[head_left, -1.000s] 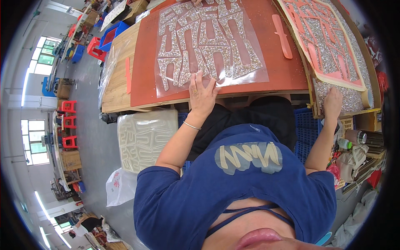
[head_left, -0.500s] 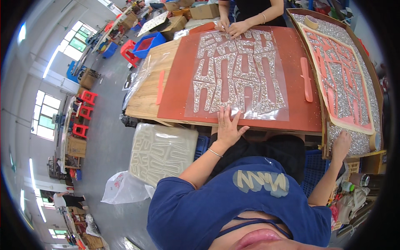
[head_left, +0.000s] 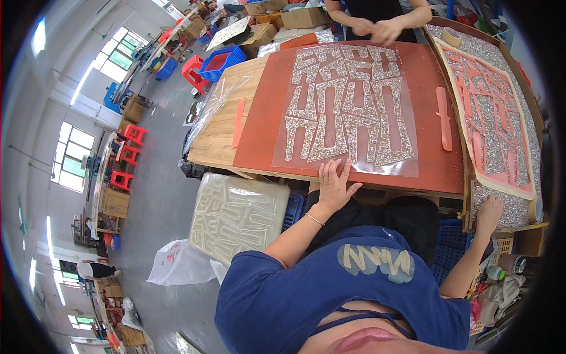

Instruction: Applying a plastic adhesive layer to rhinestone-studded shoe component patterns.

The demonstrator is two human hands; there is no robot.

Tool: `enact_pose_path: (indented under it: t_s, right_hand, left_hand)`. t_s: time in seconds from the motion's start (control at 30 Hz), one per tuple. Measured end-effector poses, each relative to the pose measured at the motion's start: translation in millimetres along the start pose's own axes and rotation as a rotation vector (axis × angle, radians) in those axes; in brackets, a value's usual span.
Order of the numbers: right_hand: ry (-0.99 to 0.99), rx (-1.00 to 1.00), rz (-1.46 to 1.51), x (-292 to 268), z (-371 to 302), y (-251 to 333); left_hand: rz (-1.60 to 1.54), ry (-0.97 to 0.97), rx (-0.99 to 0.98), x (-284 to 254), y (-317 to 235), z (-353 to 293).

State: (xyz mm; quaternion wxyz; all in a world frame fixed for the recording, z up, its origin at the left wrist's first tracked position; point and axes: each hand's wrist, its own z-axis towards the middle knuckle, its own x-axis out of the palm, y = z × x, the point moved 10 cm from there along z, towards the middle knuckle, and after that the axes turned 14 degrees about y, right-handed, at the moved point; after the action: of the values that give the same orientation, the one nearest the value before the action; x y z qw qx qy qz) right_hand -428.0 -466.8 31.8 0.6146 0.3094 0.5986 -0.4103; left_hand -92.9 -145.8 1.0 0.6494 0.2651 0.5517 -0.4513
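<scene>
One sheet [head_left: 348,106], maybe held flat: left hand [head_left: 334,190] wide, right hand [head_left: 489,213] by sparkles [head_left: 512,219], can't tell grip; next, lift gently.

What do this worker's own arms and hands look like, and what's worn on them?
Short navy-blue sleeves leave the forearms bare. The left hand and right hand wear no gloves; a slim, silvery bangle circles the left wrist.
</scene>
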Motion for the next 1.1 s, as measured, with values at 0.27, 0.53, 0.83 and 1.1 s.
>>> enact_pose_path:
  t_s: [0.27, 0.53, 0.83, 1.1]
  right_hand:
    - [-0.002, -0.003, 0.014, 0.3, -0.2, -1.2]
    - [0.007, 0.000, -0.003, 5.7, 1.5, -4.3]
    - [-0.045, -0.014, -0.042, 8.9, 3.4, -8.9]
    - [-0.516, -0.288, 0.521, -64.5, -38.0, 46.3]
  left_hand:
    - [0.017, -0.026, 0.017, -3.4, -2.5, -0.2]
    - [-0.025, -0.026, 0.029, -2.8, 0.3, -0.6]
    - [-0.048, -0.005, 0.046, -3.8, 3.3, -2.2]
    - [0.007, -0.004, 0.052, -5.2, 2.2, -3.2]
